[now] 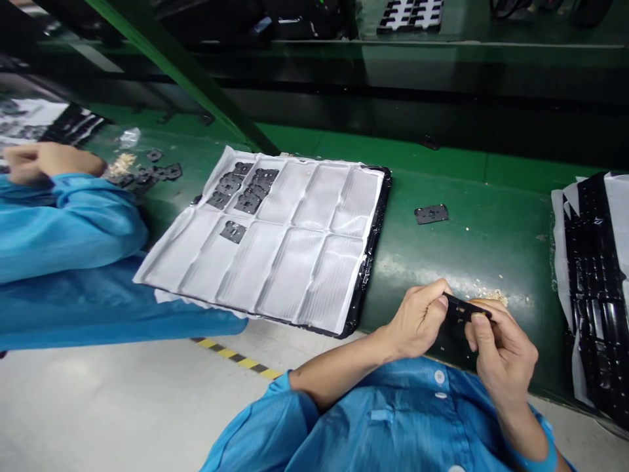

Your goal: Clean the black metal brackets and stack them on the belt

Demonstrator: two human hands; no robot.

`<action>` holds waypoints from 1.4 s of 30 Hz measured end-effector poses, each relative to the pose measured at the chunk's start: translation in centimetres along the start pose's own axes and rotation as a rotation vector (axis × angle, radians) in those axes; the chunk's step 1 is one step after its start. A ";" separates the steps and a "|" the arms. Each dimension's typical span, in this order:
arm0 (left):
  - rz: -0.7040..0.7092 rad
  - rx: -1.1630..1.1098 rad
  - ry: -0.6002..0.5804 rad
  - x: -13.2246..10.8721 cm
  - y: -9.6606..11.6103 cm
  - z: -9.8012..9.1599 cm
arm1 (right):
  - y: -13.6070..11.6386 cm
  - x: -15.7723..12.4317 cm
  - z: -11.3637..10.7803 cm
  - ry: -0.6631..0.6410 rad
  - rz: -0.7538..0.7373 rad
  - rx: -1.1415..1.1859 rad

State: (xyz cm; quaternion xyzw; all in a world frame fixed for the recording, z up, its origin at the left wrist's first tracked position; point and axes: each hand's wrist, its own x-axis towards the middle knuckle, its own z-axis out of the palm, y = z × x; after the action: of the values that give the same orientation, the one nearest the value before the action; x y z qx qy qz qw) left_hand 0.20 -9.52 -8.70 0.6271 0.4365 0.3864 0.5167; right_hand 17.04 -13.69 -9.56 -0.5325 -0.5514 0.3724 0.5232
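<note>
Just over the front edge of the green bench, a small flat black plastic plate with cut-outs is held between my two hands. My left hand pinches its left end between thumb and fingers. At the other end, my right hand grips it, thumb on the near face. Another black plate lies alone on the bench beyond my hands. To the left, a black tray lined with white sheet has several such plates in its far left compartments and one nearer.
Pale crumbs lie behind my right hand. A stack of black trays with white sheets stands at the right. At the left, a co-worker's hands are near loose black parts. A green post slants down behind the tray.
</note>
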 end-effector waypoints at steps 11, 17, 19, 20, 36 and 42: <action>0.053 -0.007 -0.122 -0.1 -0.2 -0.5 | -0.2 0.3 -0.2 0.040 0.089 0.048; 0.054 0.056 -0.107 0.0 1.0 -1.3 | -0.6 0.6 -0.1 0.076 0.144 0.067; 0.057 0.024 -0.075 0.2 1.2 -1.4 | -0.5 0.4 -0.1 0.085 0.126 0.042; 0.055 0.007 -0.059 0.3 1.2 -1.4 | -0.3 0.3 -0.1 0.086 0.108 0.030; 0.047 -0.231 0.057 0.4 0.1 0.0 | 0.0 0.1 0.3 0.099 0.079 0.036; 0.039 -0.274 0.045 0.1 0.0 0.0 | 0.4 0.0 0.0 0.087 0.081 0.045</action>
State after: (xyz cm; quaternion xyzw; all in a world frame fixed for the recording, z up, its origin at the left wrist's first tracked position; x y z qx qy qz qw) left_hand 0.18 -9.39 -8.73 0.5503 0.3790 0.4664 0.5797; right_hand 17.08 -13.65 -9.94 -0.5582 -0.4974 0.3823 0.5430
